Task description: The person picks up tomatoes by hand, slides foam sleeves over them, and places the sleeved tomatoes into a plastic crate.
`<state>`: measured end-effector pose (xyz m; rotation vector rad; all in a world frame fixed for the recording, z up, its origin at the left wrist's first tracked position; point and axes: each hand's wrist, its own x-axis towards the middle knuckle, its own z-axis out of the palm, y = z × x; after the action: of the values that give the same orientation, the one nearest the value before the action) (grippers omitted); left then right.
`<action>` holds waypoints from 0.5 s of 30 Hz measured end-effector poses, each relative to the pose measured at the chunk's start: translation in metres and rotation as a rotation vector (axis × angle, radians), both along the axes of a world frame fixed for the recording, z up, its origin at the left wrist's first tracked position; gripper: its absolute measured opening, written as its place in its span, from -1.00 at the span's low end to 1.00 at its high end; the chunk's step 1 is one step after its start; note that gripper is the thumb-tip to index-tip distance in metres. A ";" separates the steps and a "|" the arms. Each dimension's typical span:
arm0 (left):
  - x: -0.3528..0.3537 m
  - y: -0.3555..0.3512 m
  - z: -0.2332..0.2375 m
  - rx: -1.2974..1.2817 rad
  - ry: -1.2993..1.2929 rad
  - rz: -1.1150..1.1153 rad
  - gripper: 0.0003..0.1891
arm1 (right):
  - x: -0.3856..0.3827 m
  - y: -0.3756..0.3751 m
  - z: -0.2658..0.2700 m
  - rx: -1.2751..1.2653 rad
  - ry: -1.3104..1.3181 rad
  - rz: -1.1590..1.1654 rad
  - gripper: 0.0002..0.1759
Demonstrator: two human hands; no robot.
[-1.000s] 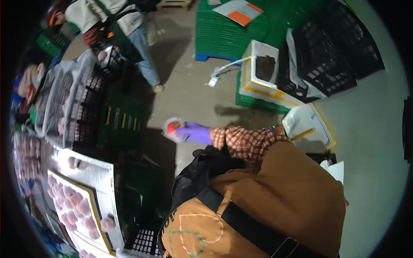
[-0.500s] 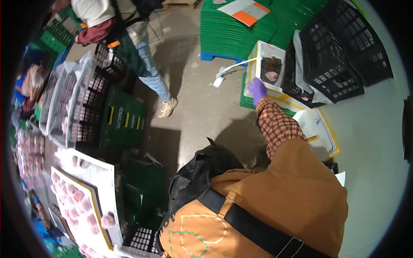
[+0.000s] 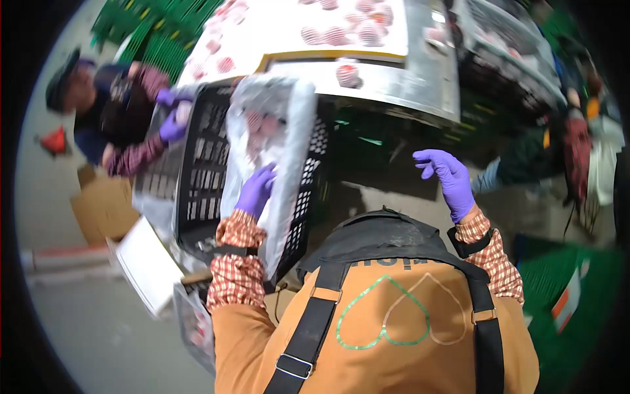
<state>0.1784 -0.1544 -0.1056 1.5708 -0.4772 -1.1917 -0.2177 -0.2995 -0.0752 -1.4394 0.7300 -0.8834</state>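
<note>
My left hand [image 3: 256, 190], in a purple glove, is at the near part of a black crate [image 3: 203, 157] lined with whitish plastic [image 3: 296, 131]. Its fingertips reach over the lining, and whether they touch anything is blurred. Pink net-wrapped fruits [image 3: 262, 125] lie inside the crate beyond them. My right hand [image 3: 447, 178], also gloved in purple, hangs in the air to the right of the crate with its fingers apart and nothing in it. One net-wrapped fruit [image 3: 348, 73] sits on the table edge above the crate.
More wrapped fruits [image 3: 371, 29] lie on a white table [image 3: 282, 33]. At the left a co-worker [image 3: 118, 111] in purple gloves holds a wrapped fruit. Another person [image 3: 577, 151] stands at the right. Green crates [image 3: 545, 282] are lower right, a white lid [image 3: 149, 266] lower left.
The view has swung from the aisle and stacked crates to the table and the lined crate. My left hand has come into view; my right hand is away from the white box.
</note>
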 end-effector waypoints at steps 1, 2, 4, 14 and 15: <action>0.020 0.009 -0.025 -0.089 0.202 -0.055 -0.49 | 0.031 -0.002 0.012 -0.046 -0.007 0.083 -0.68; 0.016 0.012 -0.013 -0.071 0.230 -0.047 -0.49 | 0.049 -0.002 0.032 -0.086 -0.015 0.155 -0.72; 0.013 0.008 -0.006 -0.035 0.238 -0.053 -0.49 | 0.091 -0.010 0.053 -0.335 0.018 0.274 -0.78; 0.023 -0.023 -0.045 0.080 -0.045 0.030 -0.50 | 0.246 -0.059 0.113 -1.013 0.226 0.294 -0.64; 0.024 -0.032 -0.055 0.106 -0.031 0.050 -0.50 | 0.254 -0.070 0.108 -1.084 0.255 0.304 -0.63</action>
<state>0.2024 -0.1867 -0.1605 1.6844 -0.3977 -1.1725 0.0366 -0.3696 0.0327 -2.5737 0.1462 -0.8918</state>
